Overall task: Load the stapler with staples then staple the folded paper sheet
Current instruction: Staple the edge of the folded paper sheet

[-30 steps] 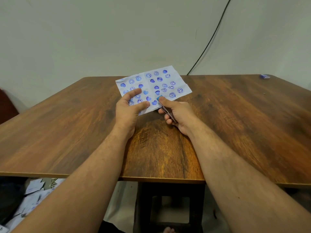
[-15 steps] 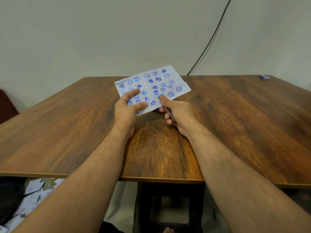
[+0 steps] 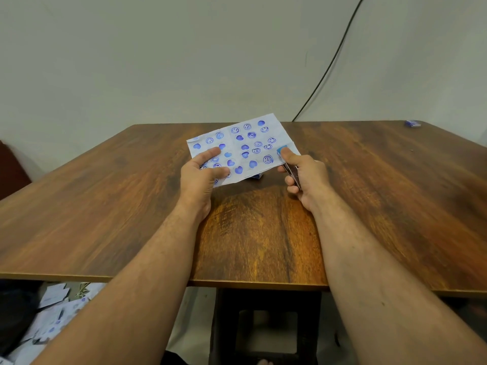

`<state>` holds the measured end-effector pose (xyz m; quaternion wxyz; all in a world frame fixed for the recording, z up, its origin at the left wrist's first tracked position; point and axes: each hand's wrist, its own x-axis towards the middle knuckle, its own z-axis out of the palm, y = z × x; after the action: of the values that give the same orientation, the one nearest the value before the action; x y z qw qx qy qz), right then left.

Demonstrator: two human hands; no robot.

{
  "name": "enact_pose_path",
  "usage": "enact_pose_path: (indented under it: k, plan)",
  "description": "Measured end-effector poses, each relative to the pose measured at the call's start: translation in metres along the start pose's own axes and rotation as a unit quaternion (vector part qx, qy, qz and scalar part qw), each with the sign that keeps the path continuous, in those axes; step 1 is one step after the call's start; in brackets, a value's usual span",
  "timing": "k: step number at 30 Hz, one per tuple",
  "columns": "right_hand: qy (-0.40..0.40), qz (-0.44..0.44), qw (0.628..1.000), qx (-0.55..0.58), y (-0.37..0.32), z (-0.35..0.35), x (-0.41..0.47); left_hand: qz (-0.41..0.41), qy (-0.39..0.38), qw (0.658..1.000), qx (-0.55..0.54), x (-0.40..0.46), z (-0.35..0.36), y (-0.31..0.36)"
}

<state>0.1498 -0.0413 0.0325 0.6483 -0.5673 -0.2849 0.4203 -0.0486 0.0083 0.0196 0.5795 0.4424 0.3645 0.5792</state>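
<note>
The white folded paper sheet stamped with blue smileys (image 3: pixel 243 147) is pinched at its nine-o'clock edge by the left hand (image 3: pixel 201 175), above the brown wooden table (image 3: pixel 105 206). At three o'clock, the slim blue-tipped metal stapler (image 3: pixel 288 167) is clenched by the right hand (image 3: pixel 307 177). Held unsupported, the sheet could be skewed and the staple misplaced.

A brown wooden table (image 3: pixel 110 206) with a strong grain fills the room in front of the wall. On its far right corner lies a small blue box (image 3: pixel 412 123). Another small blue thing (image 3: pixel 256 176) sits mid-table, mostly hidden under the paper. Loose papers (image 3: pixel 50 312) litter the floor (image 3: pixel 79 288) at the left.
</note>
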Motion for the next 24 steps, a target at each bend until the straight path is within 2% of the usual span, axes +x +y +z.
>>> enact_pose_path:
  k: [13, 24]
  plan:
    - [-0.005, -0.017, 0.999, -0.033, 0.0012, 0.0013, -0.0041, 0.0, 0.014, 0.999, -0.031, 0.0093, -0.0028, -0.0054]
    - [0.021, -0.003, 0.997, -0.068, 0.0004, 0.0058, -0.0047, -0.001, 0.024, 0.999, -0.028, 0.0083, -0.0031, -0.004]
